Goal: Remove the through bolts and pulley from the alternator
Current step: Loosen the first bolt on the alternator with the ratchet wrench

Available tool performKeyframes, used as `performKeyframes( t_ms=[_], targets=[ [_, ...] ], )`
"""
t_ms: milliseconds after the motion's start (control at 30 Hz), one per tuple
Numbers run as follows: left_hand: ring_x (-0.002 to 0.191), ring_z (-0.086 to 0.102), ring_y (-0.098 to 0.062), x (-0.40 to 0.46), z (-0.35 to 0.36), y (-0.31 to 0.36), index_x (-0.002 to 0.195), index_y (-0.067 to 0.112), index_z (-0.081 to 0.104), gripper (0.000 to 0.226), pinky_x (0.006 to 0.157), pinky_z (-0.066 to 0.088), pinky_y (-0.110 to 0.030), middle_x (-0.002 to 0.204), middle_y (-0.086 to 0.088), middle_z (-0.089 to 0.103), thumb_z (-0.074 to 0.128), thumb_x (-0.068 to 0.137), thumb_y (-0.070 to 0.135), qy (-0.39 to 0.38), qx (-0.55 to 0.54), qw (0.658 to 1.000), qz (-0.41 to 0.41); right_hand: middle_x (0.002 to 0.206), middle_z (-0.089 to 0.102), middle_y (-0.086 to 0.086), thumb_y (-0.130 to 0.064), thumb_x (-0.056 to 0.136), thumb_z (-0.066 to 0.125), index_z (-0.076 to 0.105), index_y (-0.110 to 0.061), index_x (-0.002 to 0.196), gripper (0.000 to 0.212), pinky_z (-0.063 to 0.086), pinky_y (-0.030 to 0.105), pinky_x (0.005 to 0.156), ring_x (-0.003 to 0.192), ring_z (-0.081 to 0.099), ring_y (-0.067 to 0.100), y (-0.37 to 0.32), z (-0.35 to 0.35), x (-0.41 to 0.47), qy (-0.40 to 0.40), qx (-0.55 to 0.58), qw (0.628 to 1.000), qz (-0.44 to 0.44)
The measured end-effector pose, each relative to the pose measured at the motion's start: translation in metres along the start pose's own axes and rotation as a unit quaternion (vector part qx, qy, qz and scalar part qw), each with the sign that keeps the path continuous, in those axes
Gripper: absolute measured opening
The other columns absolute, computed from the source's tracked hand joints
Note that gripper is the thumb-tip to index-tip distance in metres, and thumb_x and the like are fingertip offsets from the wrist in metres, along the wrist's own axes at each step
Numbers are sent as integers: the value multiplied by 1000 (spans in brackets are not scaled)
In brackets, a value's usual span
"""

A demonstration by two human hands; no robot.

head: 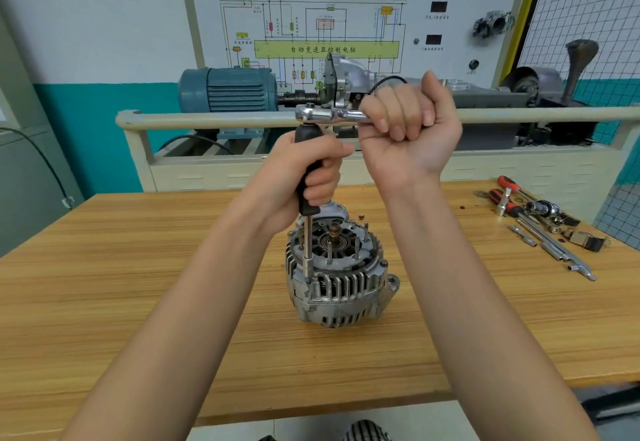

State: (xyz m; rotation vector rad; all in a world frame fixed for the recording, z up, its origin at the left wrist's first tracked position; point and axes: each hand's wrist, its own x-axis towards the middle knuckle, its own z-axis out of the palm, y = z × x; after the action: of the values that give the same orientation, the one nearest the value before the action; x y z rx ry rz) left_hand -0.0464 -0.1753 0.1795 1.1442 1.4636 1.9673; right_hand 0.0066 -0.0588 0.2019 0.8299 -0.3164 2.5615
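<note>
A silver alternator (337,284) stands on the wooden table (138,284), its open end with shaft and bearing facing up. A black-handled driver (306,177) stands upright, its socket tip on a through bolt (308,281) at the housing's left rim. My left hand (308,167) grips the black handle. A chrome ratchet (325,115) sits on top of the driver, lying level. My right hand (408,125) grips the ratchet's handle in a fist. No pulley shows.
Several loose tools (540,222) lie at the table's right: red-handled drivers, sockets, extension bars. A cream rail (207,118) and a training bench with a blue motor (228,89) stand behind the table. A wire-grid screen (588,14) is at the far right.
</note>
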Motion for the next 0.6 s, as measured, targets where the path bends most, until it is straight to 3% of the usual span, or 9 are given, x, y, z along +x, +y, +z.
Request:
performKeyframes(
  t_ms=[133, 300, 400, 500, 600],
  targets=[
    [28, 16, -6, 3, 2, -3, 44, 20, 36, 45, 34, 12, -14, 35, 8, 23, 54, 84, 10, 28, -35, 999, -16, 32, 25, -4, -13, 82, 42, 35, -16, 36, 47, 24, 22, 40, 32, 22, 10, 7, 5, -7, -21, -71, 996, -46],
    [31, 17, -9, 3, 14, -5, 52, 17, 32, 42, 36, 17, -14, 37, 7, 25, 50, 87, 1, 218, 28, 975, 33, 36, 27, -4, -1, 86, 41, 37, -20, 48, 43, 21, 27, 45, 34, 22, 11, 29, 19, -22, -119, -243, 947, -173],
    [33, 21, -9, 3, 21, -8, 54, 17, 32, 41, 36, 20, -15, 38, 7, 27, 53, 84, 0, 290, 47, 953, 72, 38, 24, -1, 4, 84, 39, 34, -21, 53, 40, 19, 27, 47, 37, 24, 8, 42, 22, -34, -137, -305, 910, -247],
    [34, 21, -10, 0, 20, -9, 56, 17, 34, 38, 37, 20, -16, 41, 5, 27, 54, 84, -1, 285, 52, 954, 77, 37, 26, -3, 2, 83, 39, 23, -16, 46, 44, 18, 28, 47, 36, 24, 9, 38, 20, -35, -143, -280, 922, -227],
    [36, 20, -11, -3, 13, -5, 55, 17, 35, 39, 38, 20, -17, 41, 6, 27, 56, 82, -3, 215, 53, 974, 56, 33, 29, -5, -4, 85, 40, 31, -21, 37, 51, 21, 25, 44, 34, 20, 11, 24, 18, -23, -135, -221, 956, -139]
  ],
)
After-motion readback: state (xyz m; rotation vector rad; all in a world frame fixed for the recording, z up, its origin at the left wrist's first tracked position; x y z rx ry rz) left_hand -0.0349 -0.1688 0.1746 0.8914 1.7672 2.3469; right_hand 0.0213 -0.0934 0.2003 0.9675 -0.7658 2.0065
